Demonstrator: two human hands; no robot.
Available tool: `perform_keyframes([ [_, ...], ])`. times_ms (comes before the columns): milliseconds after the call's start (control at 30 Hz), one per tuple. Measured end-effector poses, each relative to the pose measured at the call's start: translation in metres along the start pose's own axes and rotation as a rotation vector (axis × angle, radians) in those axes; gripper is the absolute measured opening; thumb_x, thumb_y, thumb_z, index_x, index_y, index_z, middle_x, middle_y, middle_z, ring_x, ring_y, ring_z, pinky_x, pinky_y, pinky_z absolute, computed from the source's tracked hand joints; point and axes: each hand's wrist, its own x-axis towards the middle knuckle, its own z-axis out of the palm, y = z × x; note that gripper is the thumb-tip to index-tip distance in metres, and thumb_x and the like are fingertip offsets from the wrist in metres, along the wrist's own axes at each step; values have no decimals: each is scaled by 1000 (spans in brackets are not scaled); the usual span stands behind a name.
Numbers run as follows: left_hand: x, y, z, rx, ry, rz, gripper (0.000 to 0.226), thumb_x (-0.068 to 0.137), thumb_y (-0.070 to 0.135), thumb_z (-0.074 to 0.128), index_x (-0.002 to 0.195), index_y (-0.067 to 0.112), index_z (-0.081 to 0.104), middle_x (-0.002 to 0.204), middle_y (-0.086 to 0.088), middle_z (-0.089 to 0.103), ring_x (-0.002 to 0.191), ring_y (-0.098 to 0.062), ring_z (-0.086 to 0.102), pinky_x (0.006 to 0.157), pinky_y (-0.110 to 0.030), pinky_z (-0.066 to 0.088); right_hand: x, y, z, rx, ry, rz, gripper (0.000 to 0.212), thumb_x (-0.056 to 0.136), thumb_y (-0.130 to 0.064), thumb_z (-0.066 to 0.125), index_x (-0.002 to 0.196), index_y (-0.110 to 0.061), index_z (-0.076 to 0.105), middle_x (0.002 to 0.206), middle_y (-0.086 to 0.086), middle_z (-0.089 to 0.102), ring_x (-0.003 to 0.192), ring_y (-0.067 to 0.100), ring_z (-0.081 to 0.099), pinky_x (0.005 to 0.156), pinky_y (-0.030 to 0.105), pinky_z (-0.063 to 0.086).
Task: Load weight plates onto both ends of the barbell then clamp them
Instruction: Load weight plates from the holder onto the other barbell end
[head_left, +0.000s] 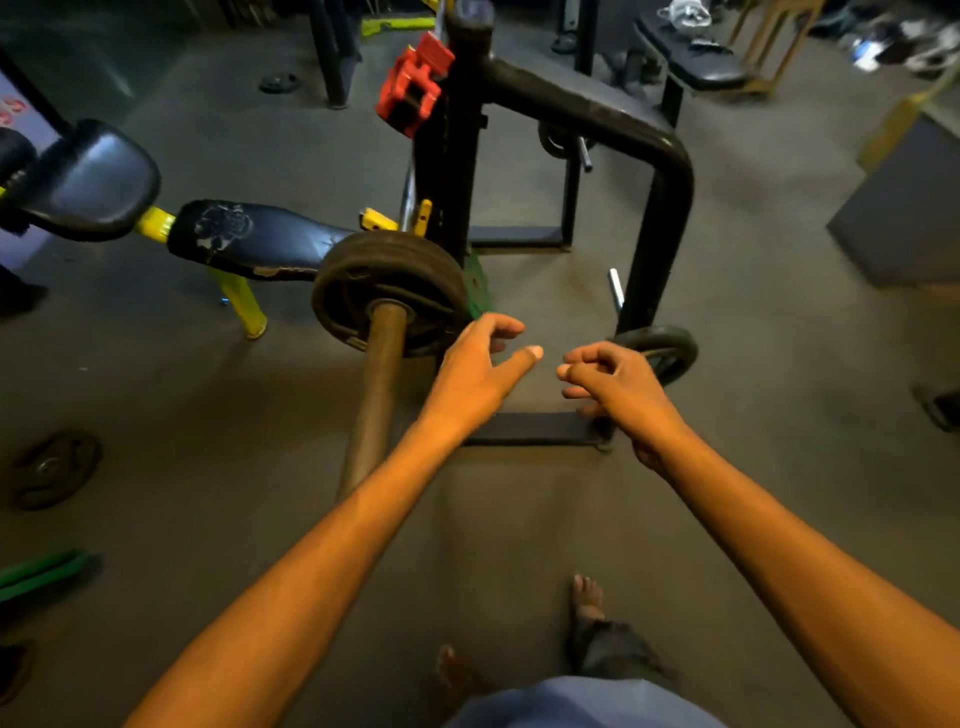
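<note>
The barbell sleeve (376, 395) runs from under my left forearm up to black weight plates (389, 291) loaded on it. My left hand (480, 371) hovers just right of those plates, fingers spread and empty. My right hand (615, 384) is beside it with fingers loosely curled, holding nothing. A smaller black plate (662, 351) hangs low on the rack just behind my right hand. A red clamp (413, 85) sits high on the rack's upright.
A black tubular plate rack (665, 208) stands ahead with steel pegs. A black padded bench with yellow legs (249, 239) lies to the left. A loose plate (52, 467) rests on the floor at left, and green bars (41, 574) below it. My bare feet show at the bottom.
</note>
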Motion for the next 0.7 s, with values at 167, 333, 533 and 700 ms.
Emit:
perform_keyframes([
  [167,9,26,86,36,-160,-46,33,88,37,73,115,20,65,117,1,68,109,-13,65,97,-39,53,-7,36,-91,-49,80,1,22,93,-19,71,113,-12,68,104,27,72,94,40,70,79,54,59],
  [333,47,75,190,52,-279,-18,34,90,34,73,118,17,64,111,0,71,101,-12,67,85,-21,53,11,74,-199,-10,175,13,15,94,-20,68,109,-18,67,98,21,73,97,33,71,71,36,56],
  [533,106,134,312,52,-399,-19,36,86,39,74,115,19,65,107,-1,72,100,-17,69,88,-33,56,37,122,-333,-7,291,64,26,86,-35,73,106,-20,68,82,-3,67,95,27,72,84,50,57],
  [700,154,163,382,82,-471,-20,38,88,41,73,119,21,65,112,5,70,103,-9,67,93,-28,53,68,137,-414,-109,317,89,36,90,-33,72,120,-14,68,101,3,72,90,16,64,83,39,53],
])
